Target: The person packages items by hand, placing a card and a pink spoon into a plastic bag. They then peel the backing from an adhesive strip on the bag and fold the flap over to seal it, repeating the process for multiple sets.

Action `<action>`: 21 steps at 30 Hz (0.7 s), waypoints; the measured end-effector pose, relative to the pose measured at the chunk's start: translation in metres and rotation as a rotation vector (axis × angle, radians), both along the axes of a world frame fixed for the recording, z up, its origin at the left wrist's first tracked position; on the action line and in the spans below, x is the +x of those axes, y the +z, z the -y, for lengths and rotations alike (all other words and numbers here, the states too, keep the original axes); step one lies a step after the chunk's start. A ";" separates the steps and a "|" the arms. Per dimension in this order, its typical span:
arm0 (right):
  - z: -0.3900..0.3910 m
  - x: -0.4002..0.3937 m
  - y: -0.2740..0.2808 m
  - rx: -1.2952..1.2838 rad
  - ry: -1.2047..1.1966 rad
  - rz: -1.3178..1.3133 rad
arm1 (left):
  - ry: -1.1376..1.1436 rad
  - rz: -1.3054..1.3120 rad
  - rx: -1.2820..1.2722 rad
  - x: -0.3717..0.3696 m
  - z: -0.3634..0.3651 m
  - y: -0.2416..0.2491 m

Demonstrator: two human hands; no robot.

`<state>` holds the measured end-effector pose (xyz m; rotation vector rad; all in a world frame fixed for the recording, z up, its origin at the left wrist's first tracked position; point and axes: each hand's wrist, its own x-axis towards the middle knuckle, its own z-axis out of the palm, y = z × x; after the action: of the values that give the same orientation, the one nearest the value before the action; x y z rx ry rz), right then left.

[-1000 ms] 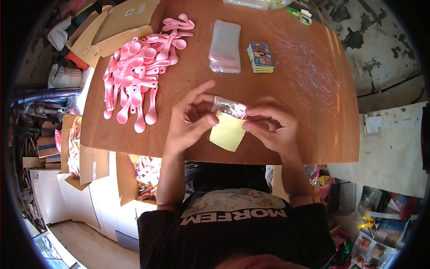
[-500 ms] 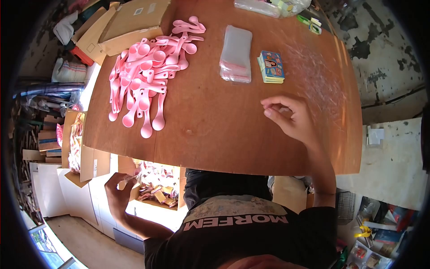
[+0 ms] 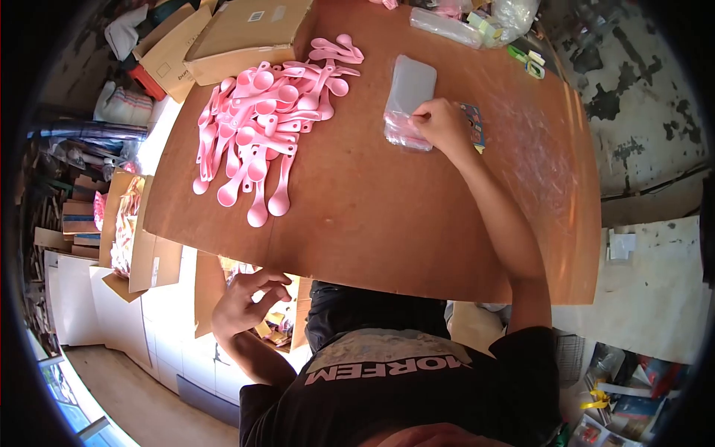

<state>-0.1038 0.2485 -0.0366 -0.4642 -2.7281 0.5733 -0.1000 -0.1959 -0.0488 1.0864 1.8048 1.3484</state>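
My right hand (image 3: 445, 128) is over the lower right corner of a stack of clear plastic bags (image 3: 412, 83), its thumb and fingertips pinched together at the bags' edge. Whether a bag is between the fingertips is too small to tell. Partly behind that hand lies a stack of blue and yellow cards (image 3: 472, 123). My left hand (image 3: 249, 302) hangs near the table's front edge, fingers apart and curved, with nothing in them. A heap of pink plastic spoons (image 3: 261, 119) covers the table's left part.
A cardboard box (image 3: 249, 41) stands behind the spoons. Below the front edge is an open carton (image 3: 211, 290) of packed items, with another carton (image 3: 155, 264) at the left. Green-handled scissors (image 3: 527, 61) and plastic packs (image 3: 447, 28) lie at the back.
My right hand has moved up and left from beside the cards onto the bags. My left hand has moved right and up from over the carton, and the small clear item near its fingers no longer shows.
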 end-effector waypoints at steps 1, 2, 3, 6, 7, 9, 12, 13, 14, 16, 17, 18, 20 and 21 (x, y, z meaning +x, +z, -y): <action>-0.001 -0.003 0.000 -0.058 -0.026 0.046 | -0.079 -0.011 0.045 -0.002 -0.016 0.011; -0.001 -0.003 -0.001 -0.055 -0.025 0.045 | -0.169 -0.022 0.087 -0.004 -0.032 0.023; -0.002 -0.001 -0.003 -0.053 -0.026 0.003 | -0.180 -0.013 0.109 -0.005 -0.040 0.027; 0.003 0.007 0.002 0.018 -0.032 -0.139 | -0.172 -0.051 0.185 -0.004 -0.068 0.040; 0.008 0.010 0.006 0.084 -0.029 -0.240 | -0.106 -0.022 0.178 0.000 -0.076 0.041; 0.023 0.019 0.019 0.143 -0.020 -0.295 | -0.019 -0.129 0.207 0.003 -0.096 0.042; 0.051 0.044 0.037 0.214 0.059 -0.336 | 0.160 -0.169 0.153 0.015 -0.119 0.046; 0.060 0.053 0.039 0.231 0.120 -0.332 | 0.258 -0.318 0.178 0.015 -0.129 0.047; 0.070 0.062 0.037 0.132 0.191 -0.357 | 0.355 -0.467 0.204 0.015 -0.136 0.047; 0.096 0.088 0.049 -0.023 0.299 -0.295 | 0.383 -0.433 0.203 0.016 -0.145 0.044; 0.104 0.099 0.049 -0.087 0.365 -0.246 | 0.378 -0.663 0.143 0.015 -0.149 0.048; 0.108 0.108 0.050 -0.152 0.427 -0.197 | 0.367 -0.892 0.080 0.016 -0.153 0.050; 0.111 0.120 0.058 -0.211 0.479 -0.180 | 0.304 -0.785 0.155 0.015 -0.156 0.048; 0.112 0.125 0.064 -0.271 0.544 -0.164 | 0.200 -0.719 0.211 0.013 -0.155 0.045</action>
<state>0.0210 0.1370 0.0275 0.2762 -2.6145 1.0704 -0.0875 -0.0405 -0.0039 1.6994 2.3613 1.3886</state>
